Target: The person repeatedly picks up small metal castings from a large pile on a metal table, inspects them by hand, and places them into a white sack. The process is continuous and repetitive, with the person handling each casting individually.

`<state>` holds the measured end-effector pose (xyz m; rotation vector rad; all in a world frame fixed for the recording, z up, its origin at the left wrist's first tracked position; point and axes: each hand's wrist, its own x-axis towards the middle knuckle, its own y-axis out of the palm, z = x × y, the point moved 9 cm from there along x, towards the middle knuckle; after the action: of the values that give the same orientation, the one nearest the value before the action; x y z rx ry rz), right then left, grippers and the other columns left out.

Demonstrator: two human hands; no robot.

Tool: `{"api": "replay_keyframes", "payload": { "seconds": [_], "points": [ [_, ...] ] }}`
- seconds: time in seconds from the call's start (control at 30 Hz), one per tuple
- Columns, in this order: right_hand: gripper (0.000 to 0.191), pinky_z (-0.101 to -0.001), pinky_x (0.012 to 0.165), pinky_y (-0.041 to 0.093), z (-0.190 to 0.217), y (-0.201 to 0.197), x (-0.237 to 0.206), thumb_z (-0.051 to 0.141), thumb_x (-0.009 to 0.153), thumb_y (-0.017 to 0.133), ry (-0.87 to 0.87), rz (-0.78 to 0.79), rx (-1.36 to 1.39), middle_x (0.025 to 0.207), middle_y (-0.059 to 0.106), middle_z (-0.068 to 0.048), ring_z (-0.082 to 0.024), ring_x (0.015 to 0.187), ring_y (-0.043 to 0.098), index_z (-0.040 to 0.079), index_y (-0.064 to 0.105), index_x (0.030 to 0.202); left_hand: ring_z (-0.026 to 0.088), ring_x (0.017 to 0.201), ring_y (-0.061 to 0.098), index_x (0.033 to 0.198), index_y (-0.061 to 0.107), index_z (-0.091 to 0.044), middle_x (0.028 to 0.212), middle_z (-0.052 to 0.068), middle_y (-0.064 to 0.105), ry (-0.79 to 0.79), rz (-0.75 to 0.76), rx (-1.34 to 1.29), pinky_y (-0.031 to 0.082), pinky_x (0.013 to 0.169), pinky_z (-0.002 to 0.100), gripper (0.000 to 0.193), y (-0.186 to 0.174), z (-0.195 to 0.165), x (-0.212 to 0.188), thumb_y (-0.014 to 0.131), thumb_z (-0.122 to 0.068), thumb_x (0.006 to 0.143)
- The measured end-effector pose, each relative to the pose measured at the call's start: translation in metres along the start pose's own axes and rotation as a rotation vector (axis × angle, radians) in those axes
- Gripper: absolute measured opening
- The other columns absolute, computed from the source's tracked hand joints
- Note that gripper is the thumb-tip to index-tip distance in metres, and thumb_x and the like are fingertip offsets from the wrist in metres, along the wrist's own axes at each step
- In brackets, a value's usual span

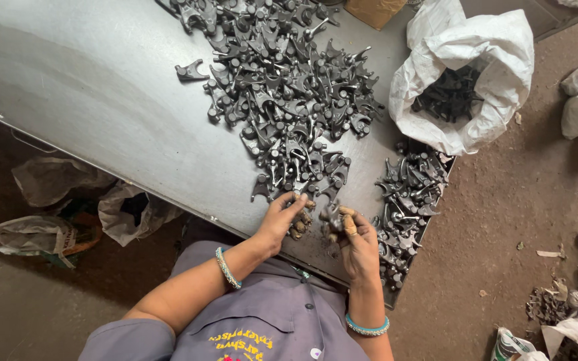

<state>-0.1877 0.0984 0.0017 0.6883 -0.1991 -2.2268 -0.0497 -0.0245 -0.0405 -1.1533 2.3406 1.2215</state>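
A big heap of dark forked metal parts point(282, 87) covers the middle of a grey metal table point(102, 87). My left hand point(283, 217) rests at the near end of that heap, fingers curled on a part at the table's front edge. My right hand point(352, 237) is closed around one dark metal part point(332, 215), held just above the table. A smaller pile of the same parts point(409, 194) lies to the right of my right hand, along the table's right edge.
An open white sack point(463, 73) holding more dark parts stands at the table's far right corner. A cardboard box point(372, 10) sits at the back. Crumpled bags point(55, 207) lie on the dirt floor at left, and more bags and scraps point(570, 307) at right.
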Motion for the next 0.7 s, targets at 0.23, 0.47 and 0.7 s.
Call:
{"api": "replay_keyframes", "payload": {
  "seconds": [0.23,0.47,0.7],
  "points": [
    [0.045,-0.0386,0.075,0.052,0.067,0.063,0.018,0.024,0.084,0.084,-0.484,-0.268,-1.272,0.099,0.061,-0.014,-0.028,0.085,0.064,0.011,0.071,0.126,0.018,0.071,0.072,0.098,0.073,-0.007,0.087,0.007,0.074,-0.376,0.209,-0.21,0.061,0.063,0.033,0.029,0.016,0.022,-0.008,0.071,-0.036,0.094],
    [0.039,-0.044,0.085,0.05,0.061,0.079,0.003,0.02,0.078,0.084,-0.583,-0.232,-1.389,0.099,0.065,-0.014,-0.035,0.096,0.062,0.012,0.073,0.114,0.014,0.075,0.072,0.099,0.072,-0.009,0.089,0.002,0.074,-0.266,0.143,-0.217,0.061,0.064,0.03,0.02,-0.006,0.007,-0.008,0.075,-0.027,0.092],
    [0.041,-0.038,0.09,0.058,0.026,0.003,0.012,0.006,0.085,0.081,-0.311,-0.068,-0.462,0.11,0.071,-0.014,-0.025,0.1,0.069,0.001,0.061,0.12,0.014,0.076,0.072,0.101,0.073,-0.009,0.091,0.003,0.073,-0.281,0.111,-0.157,0.062,0.066,0.03,0.022,-0.012,0.007,-0.004,0.076,-0.029,0.091]
  ]
}}
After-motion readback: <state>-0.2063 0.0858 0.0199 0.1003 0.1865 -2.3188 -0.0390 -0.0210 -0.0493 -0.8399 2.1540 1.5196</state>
